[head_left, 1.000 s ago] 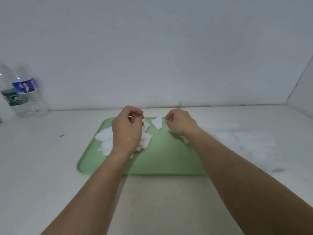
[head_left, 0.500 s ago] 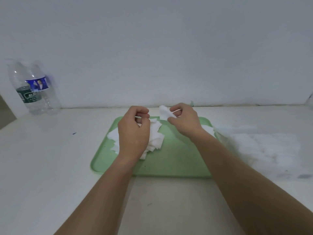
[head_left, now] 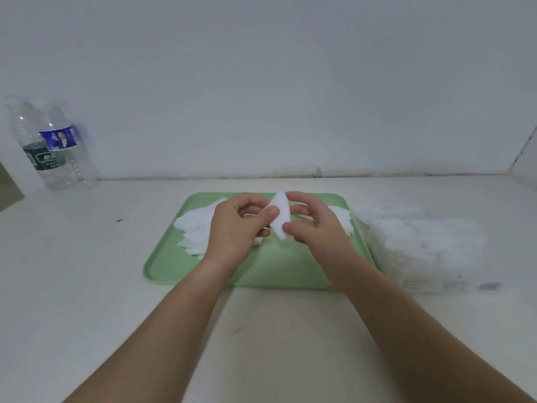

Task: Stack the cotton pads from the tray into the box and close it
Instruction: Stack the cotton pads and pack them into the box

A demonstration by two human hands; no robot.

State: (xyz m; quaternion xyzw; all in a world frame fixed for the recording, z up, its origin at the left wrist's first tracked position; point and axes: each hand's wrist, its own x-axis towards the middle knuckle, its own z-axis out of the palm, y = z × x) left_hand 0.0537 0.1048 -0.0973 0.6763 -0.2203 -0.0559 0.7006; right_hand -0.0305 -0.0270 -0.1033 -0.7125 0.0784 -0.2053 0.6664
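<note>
We have both hands over the green tray (head_left: 276,271): left hand (head_left: 236,229) and right hand (head_left: 315,226) pinch one cotton pad (head_left: 280,218) between them, fingers (head_left: 296,196) curled on its edges. More pads (head_left: 197,229) lie heaped on the tray, the clear box (head_left: 430,257) just right of it.

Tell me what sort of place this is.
Probably a bare indoor workbench: an off-white tabletop against a blank white wall, a pale green plastic tray of white cotton pads, and two clear plastic water bottles at the left.
</note>
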